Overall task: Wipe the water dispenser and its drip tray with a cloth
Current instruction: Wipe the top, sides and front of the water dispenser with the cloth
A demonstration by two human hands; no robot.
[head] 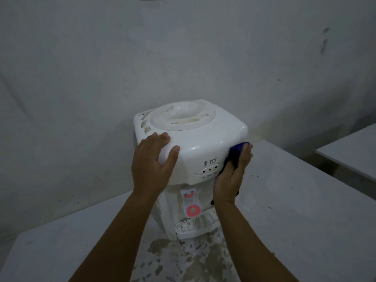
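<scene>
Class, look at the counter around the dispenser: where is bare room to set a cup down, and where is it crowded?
Bare counter lies right of the water dispenser, and at the near left. Crowded: the stained strip before the drip tray, between both forearms.

Head view — close, looking down at the dispenser (191, 155).

The water dispenser (191, 151) stands on the worktop (284, 210) against the wall (183, 47); its drip tray (195, 225) juts out in front.

white dispenser (201, 143) with brownish grime on top, red-pink tap (192, 202), dark blue cloth (236, 154), pale grey tabletop (295, 200) blotched brown along its front edge
</scene>
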